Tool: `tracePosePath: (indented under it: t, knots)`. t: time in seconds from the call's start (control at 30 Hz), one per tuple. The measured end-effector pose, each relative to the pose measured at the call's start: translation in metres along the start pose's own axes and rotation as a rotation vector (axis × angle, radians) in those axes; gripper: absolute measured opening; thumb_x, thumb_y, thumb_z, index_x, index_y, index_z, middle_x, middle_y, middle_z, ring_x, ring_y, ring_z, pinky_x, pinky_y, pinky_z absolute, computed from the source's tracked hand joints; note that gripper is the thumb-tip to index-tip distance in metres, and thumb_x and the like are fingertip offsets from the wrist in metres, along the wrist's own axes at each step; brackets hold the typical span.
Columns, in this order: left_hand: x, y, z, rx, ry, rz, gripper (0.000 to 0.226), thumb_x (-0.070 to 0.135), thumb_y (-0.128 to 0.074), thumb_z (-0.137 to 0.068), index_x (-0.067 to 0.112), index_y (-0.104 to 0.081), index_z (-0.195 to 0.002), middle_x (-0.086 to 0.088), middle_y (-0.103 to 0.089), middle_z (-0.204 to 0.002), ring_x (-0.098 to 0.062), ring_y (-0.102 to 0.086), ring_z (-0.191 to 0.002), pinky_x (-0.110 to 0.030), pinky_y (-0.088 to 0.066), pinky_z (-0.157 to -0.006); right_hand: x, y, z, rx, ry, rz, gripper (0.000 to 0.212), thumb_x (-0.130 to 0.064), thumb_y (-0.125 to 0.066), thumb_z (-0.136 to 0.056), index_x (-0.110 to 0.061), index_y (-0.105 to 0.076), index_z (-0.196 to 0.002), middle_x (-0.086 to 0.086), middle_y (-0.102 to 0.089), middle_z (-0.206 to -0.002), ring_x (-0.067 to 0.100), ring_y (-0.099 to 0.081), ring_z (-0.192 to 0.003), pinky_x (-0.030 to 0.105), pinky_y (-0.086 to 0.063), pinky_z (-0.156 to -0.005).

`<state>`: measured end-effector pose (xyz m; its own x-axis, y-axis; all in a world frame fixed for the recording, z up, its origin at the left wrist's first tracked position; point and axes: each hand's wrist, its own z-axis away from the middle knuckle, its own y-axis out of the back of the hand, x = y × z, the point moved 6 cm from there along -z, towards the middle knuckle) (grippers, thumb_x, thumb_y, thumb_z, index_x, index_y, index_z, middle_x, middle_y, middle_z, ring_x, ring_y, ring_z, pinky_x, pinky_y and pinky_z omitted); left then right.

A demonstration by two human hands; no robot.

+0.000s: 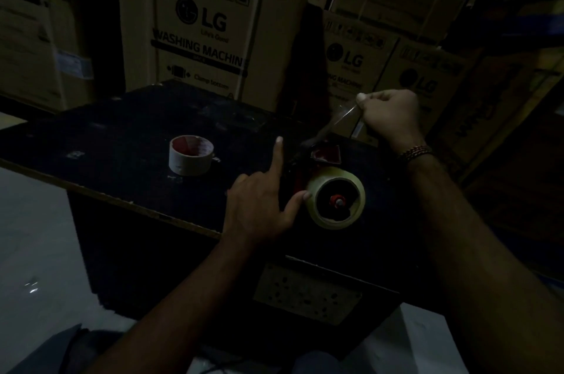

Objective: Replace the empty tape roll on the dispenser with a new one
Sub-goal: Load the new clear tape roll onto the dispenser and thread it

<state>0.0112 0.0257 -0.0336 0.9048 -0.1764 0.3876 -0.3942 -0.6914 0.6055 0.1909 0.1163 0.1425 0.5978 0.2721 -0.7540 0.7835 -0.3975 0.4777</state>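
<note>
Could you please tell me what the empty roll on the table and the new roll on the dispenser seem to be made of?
Empty tape core: looks like matte white cardboard with a reddish lining. New tape roll: glossy, translucent yellowish plastic film, probably; light glints on it.

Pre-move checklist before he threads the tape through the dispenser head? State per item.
1. New tape roll seated on the dispenser hub: ok, the red hub shows through its core.
2. Left hand steadying the dispenser: ok, thumb against the roll, index finger raised.
3. Right hand pinching the free tape end: ok, a clear strip runs from the fingers down toward the dispenser.
4. Tape routed over the roller and blade: cannot tell, too dark.
5. Empty core out of the way: ok, standing apart on the dark table.
6. Strip untwisted: cannot tell.
</note>
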Motion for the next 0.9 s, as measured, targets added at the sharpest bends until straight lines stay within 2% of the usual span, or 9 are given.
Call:
tracePosePath:
  t: [0.07, 0.13, 0.2, 0.3, 0.43, 0.53, 0.67, 0.83, 0.9]
  knots:
    - [0.000, -0.002, 0.000, -0.019, 0.003, 0.000, 0.099, 0.075, -0.039, -0.096, 0.012, -0.021, -0.171, 0.009, -0.046, -0.071, -0.009, -0.041, -0.058, -0.030, -0.035, -0.070, 0.009, 0.004, -0.001, -0.021, -0.043, 0.008, 0.015, -0.025, -0.072, -0.096, -0.016, -0.078, -0.085, 0.000, -0.072, -0.085, 0.018, -0.070, -0.084, 0.030, -0.057, -0.070]
    - [0.000, -0.003, -0.001, -0.028, -0.016, 0.033, 0.091, 0.074, -0.040, -0.096, 0.016, -0.039, -0.166, 0.002, -0.061, -0.075, -0.016, -0.058, -0.066, -0.032, -0.039, -0.072, 0.018, 0.005, 0.000, -0.036, -0.076, 0.019, 0.015, -0.025, -0.072, -0.096, -0.013, -0.079, -0.093, -0.004, -0.068, -0.078, 0.011, -0.064, -0.074, 0.022, -0.051, -0.062]
    - [0.000, -0.003, -0.002, -0.026, -0.019, 0.040, 0.087, 0.074, -0.041, -0.096, 0.019, -0.047, -0.162, 0.000, -0.068, -0.081, -0.019, -0.064, -0.072, -0.034, -0.041, -0.074, 0.027, 0.007, 0.001, -0.043, -0.127, 0.026, 0.021, -0.025, -0.072, -0.095, -0.012, -0.076, -0.079, -0.005, -0.061, -0.065, 0.007, -0.056, -0.058, 0.019, -0.041, -0.048]
    - [0.001, -0.003, -0.001, -0.029, -0.008, 0.015, 0.086, 0.076, -0.040, -0.095, 0.021, -0.048, -0.162, 0.000, -0.068, -0.081, -0.018, -0.064, -0.073, -0.032, -0.038, -0.074, 0.037, 0.010, 0.007, -0.071, -0.207, 0.076, 0.038, -0.026, -0.068, -0.096, -0.016, -0.062, -0.060, -0.003, -0.056, -0.058, 0.011, -0.051, -0.051, 0.015, -0.036, -0.035]
    - [0.001, -0.003, -0.001, -0.050, -0.010, 0.003, 0.093, 0.080, -0.041, -0.093, 0.019, -0.046, -0.163, -0.001, -0.071, -0.088, -0.019, -0.066, -0.080, -0.033, -0.039, -0.077, 0.061, 0.011, 0.028, -0.148, -0.369, -0.050, 0.022, -0.024, -0.067, -0.097, -0.009, -0.070, -0.082, 0.005, -0.064, -0.070, 0.018, -0.058, -0.057, 0.013, -0.037, -0.032]
    - [0.001, -0.005, -0.001, -0.066, -0.030, -0.010, 0.103, 0.087, -0.045, -0.088, 0.015, -0.045, -0.162, 0.000, -0.074, -0.097, -0.020, -0.069, -0.087, -0.038, -0.047, -0.080, 0.083, 0.011, 0.042, -0.112, -0.445, -0.161, 0.018, -0.023, -0.063, -0.098, -0.009, -0.070, -0.087, 0.007, -0.066, -0.079, 0.021, -0.060, -0.066, 0.023, -0.048, -0.044]
    - [0.001, -0.005, -0.001, -0.070, -0.026, -0.022, 0.106, 0.089, -0.048, -0.086, 0.014, -0.046, -0.161, -0.001, -0.076, -0.099, -0.021, -0.070, -0.088, -0.039, -0.048, -0.080, 0.102, 0.019, 0.049, -0.046, -0.467, -0.201, 0.018, -0.021, -0.060, -0.099, -0.009, -0.070, -0.090, 0.007, -0.062, -0.079, 0.021, -0.058, -0.071, 0.032, -0.047, -0.058]
    - [0.000, -0.005, -0.005, -0.092, -0.021, 0.022, 0.106, 0.089, -0.049, -0.083, 0.017, -0.046, -0.161, -0.001, -0.079, -0.110, -0.022, -0.073, -0.097, -0.039, -0.049, -0.083, 0.095, 0.034, 0.056, -0.036, -0.241, -0.071, 0.023, -0.027, -0.065, -0.101, -0.008, -0.077, -0.098, -0.002, -0.067, -0.081, 0.013, -0.062, -0.075, 0.035, -0.052, -0.075]
    - [0.001, -0.005, -0.008, -0.120, -0.001, 0.076, 0.106, 0.091, -0.046, -0.081, 0.021, -0.046, -0.161, 0.001, -0.078, -0.120, -0.022, -0.073, -0.107, -0.041, -0.051, -0.088, 0.092, 0.037, 0.065, -0.043, -0.195, -0.055, 0.021, -0.029, -0.066, -0.100, -0.011, -0.076, -0.098, 0.002, -0.071, -0.087, 0.019, -0.068, -0.083, 0.041, -0.058, -0.082]
